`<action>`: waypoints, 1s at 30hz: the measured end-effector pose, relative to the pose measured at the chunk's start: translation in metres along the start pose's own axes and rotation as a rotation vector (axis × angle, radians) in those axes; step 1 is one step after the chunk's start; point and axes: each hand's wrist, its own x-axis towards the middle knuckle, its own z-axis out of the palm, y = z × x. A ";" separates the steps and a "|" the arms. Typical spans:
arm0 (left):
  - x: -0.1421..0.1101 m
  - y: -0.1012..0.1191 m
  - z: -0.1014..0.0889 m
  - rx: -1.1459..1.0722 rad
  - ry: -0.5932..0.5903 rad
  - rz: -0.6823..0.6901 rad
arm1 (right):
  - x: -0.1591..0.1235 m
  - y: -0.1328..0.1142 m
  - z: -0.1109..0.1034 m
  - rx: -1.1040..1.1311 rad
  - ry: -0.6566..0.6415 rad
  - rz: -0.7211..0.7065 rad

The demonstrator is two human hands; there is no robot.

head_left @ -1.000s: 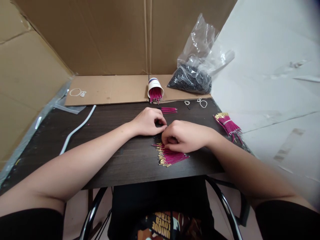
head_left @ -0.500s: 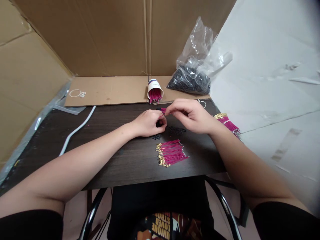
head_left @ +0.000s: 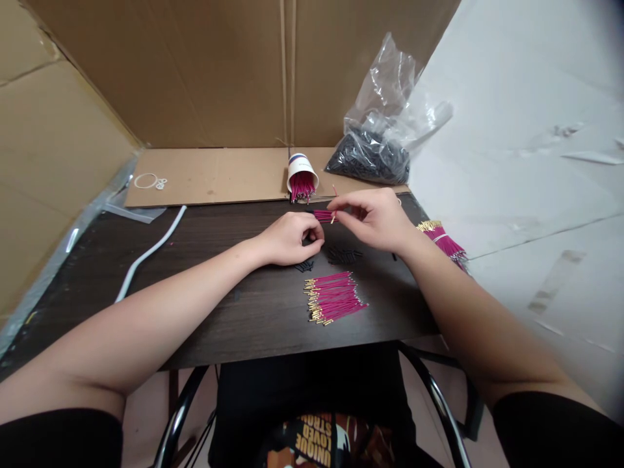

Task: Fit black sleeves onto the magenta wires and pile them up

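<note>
My right hand [head_left: 373, 218] pinches a single magenta wire [head_left: 335, 190] between thumb and fingertips; its gold end points down and its other end sticks up. Just to the left, my left hand [head_left: 292, 239] rests on the dark table with curled fingers and thumb and forefinger together; whatever is between them is too small to make out. Small black sleeves [head_left: 344, 255] lie loose beneath my hands, with more black sleeves [head_left: 305, 265] beside my left hand. Nearer me is a flat row of magenta wires [head_left: 336, 298], gold ends leftward. A smaller group of wires [head_left: 322, 216] lies behind my hands.
At the back, a tipped paper cup [head_left: 299, 164] holds magenta wires. Beside it stands a clear bag [head_left: 370, 156] of black pieces. A banded wire bundle [head_left: 443, 240] lies at the right edge, a pale tube [head_left: 151, 252] at left, and white bands [head_left: 151, 181] on cardboard.
My right hand moved from the wire row up and away, past my left hand. A wire that ran between both hands is now in my right hand alone. My left hand stayed nearly still.
</note>
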 end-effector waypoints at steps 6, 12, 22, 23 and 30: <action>0.000 0.001 -0.003 -0.042 0.011 -0.007 | 0.003 0.003 -0.002 -0.090 -0.009 -0.063; 0.002 0.002 -0.005 0.013 -0.088 -0.028 | 0.003 0.010 -0.007 -0.138 -0.176 0.027; 0.005 -0.001 0.001 -0.116 0.090 -0.210 | 0.003 0.007 -0.004 -0.026 -0.117 0.143; 0.006 -0.003 0.002 -0.197 0.139 -0.246 | 0.003 0.007 -0.004 -0.005 -0.105 0.149; 0.013 -0.010 0.005 -0.577 0.264 -0.344 | 0.004 0.012 0.005 0.131 -0.059 0.130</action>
